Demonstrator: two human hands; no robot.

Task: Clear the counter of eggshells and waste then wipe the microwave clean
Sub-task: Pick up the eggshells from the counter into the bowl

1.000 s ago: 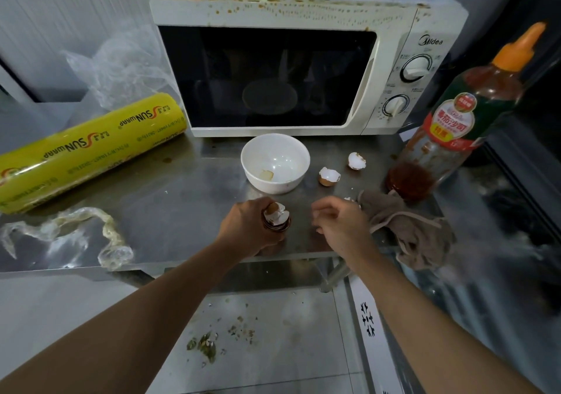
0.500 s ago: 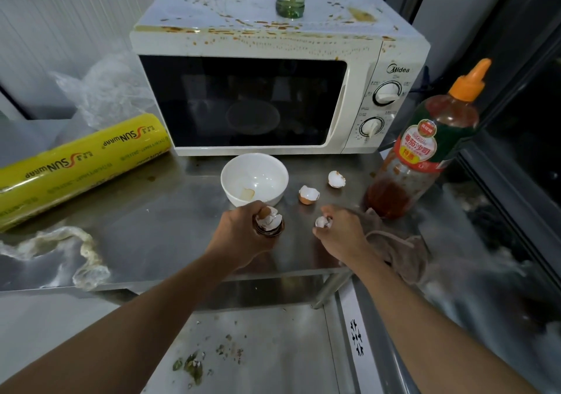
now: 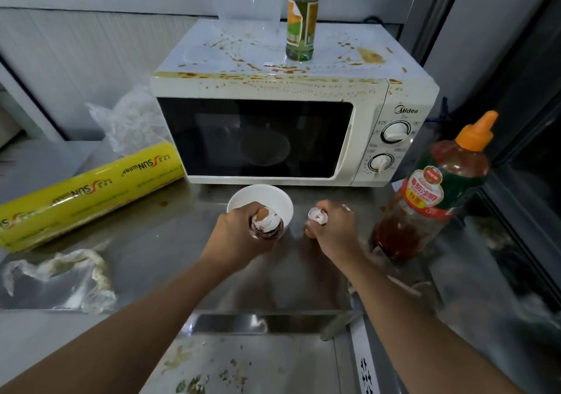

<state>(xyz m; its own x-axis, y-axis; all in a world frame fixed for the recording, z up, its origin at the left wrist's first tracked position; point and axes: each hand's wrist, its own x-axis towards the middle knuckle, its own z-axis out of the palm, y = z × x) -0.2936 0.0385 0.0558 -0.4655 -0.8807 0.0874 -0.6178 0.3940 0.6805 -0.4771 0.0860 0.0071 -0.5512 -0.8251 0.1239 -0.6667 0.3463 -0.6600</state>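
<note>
On counter: microwave (image 3: 303,126) "Midea" | yellow roll (image 3: 88,193) "SUN wrap"

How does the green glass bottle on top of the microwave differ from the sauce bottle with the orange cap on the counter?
The green glass bottle stands on the stained microwave; the sauce bottle stands on the steel counter, beside the microwave. The green glass bottle is slim with a yellow-green label; the sauce bottle looks wider, with a red label and a pointed orange cap. The sauce bottle holds dark red sauce near its bottom. Both stand upright, untouched by either hand.
</note>
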